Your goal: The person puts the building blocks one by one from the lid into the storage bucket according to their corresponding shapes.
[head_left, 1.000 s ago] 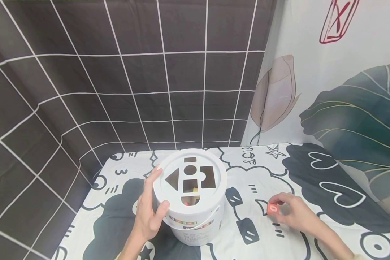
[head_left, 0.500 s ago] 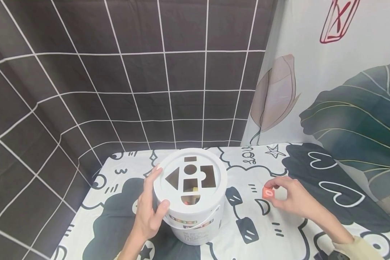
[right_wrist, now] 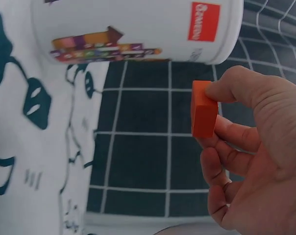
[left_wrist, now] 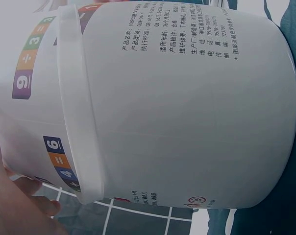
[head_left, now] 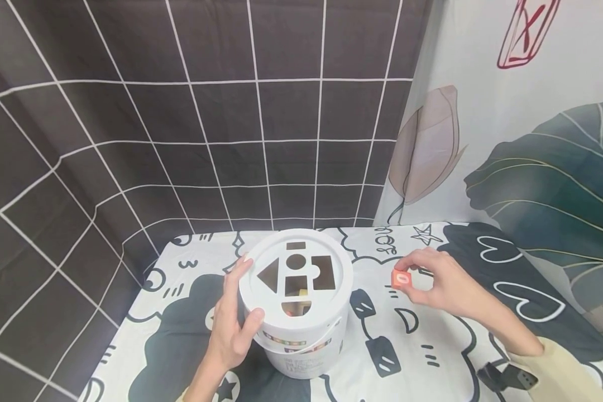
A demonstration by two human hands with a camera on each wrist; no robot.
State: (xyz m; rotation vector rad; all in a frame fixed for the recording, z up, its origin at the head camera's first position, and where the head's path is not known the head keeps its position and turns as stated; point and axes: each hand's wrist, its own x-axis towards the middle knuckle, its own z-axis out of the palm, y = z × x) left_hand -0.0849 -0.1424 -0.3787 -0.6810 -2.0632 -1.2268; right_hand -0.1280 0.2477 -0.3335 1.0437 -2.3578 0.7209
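Observation:
A white plastic bucket [head_left: 301, 365] stands upright on the cloth. Its white lid [head_left: 322, 246] has cut-out holes: triangle, circle, square and other shapes. Through the lower holes some yellow and red pieces show inside. My left hand [head_left: 231, 329] rests against the left side of the lid's rim, fingers spread and thumb toward me. To the right of the bucket, my right hand [head_left: 444, 279] pinches a small orange-red block [head_left: 401, 278] marked with a white 0 between thumb and fingers. In the right wrist view the block [right_wrist: 204, 110] shows plain orange faces, raised above the cloth.
A black-and-white doodle-print cloth [head_left: 372, 379] covers the table. Behind it hangs a dark grid-patterned cloth [head_left: 221, 123], with a leaf-print curtain [head_left: 482, 139] at the right. The bucket's thin white handle [left_wrist: 80, 107] hangs down its front. A dark device [head_left: 507, 377] sits on my right wrist.
My right hand has lifted the block up from near the cloth and moved it away from me and slightly left. My left hand and the bucket have stayed in place.

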